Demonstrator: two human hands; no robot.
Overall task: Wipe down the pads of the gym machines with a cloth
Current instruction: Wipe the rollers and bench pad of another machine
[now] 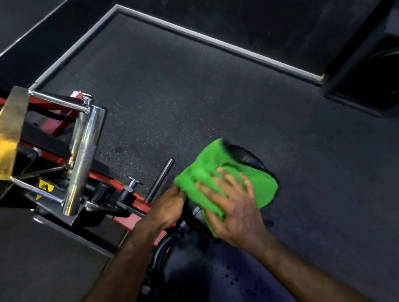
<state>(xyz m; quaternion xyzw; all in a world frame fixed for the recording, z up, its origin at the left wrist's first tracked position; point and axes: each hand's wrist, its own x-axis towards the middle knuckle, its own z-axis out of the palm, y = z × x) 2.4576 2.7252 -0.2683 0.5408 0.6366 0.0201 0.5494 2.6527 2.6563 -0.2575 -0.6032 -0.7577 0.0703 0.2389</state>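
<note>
Green cloth (223, 173): microfibre, draped over a black roller pad (246, 157), covering most of its top; only the pad's far end shows beyond the fabric
Right fingers (233, 181): spread and fairly straight, pressed flat on top of the cloth
Right hand (234, 208): palm down on the cloth over the pad, forearm entering from the lower right
Left fingers (179, 194): curled at the cloth's near-left edge, pinching the fabric there; tips partly hidden, so exact hold hard to tell
Left hand (167, 208): just beside the right hand, touching the cloth's left corner, forearm entering from the bottom centre
Black rod (159, 179): slim bar slanting up just left of the cloth, near the left hand
Machine frame (113, 184): red and black metal, running left from under the left hand
Chrome handle (81, 160): knurled steel bar with a yellowish plate (5, 136), well left of the cloth
Seat (231, 277): dark padded surface below the arms, dotted with droplets
Floor (187, 90): dark speckled rubber, edged by a pale strip (206, 37) along the black wall
</note>
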